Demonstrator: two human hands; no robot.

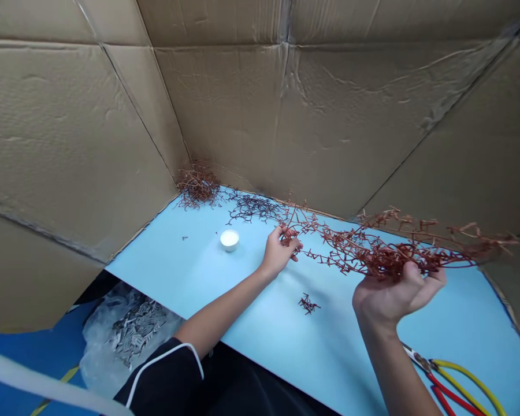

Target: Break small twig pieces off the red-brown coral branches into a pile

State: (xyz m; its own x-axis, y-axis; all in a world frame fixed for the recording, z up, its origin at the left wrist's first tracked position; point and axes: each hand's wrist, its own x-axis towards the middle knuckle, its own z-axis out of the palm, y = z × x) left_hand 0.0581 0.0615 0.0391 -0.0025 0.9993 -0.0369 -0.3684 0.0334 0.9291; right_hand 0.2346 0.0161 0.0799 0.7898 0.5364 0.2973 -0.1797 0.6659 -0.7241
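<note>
A tangled bundle of reddish-brown, wire-like branched strands (390,257) stretches across the right of the head view, lifted above the light blue tabletop (260,300). My right hand (401,292) is closed under and around its thick middle, thumb on top. Pinched in my left hand (281,251) is the bundle's left end. Between and below my hands lies a small heap of short brown pieces (308,304). Pliers or cutters with one red and one yellow handle (450,375) lie beside my right forearm, partly hidden by it.
Cardboard walls (329,115) enclose the table's back and sides. A brown tangle (199,184) sits in the far corner, with a darker tangle (255,207) beside it. A small white cup (229,240) stands nearby. Below the left edge is a plastic bag (95,352) of metal pieces.
</note>
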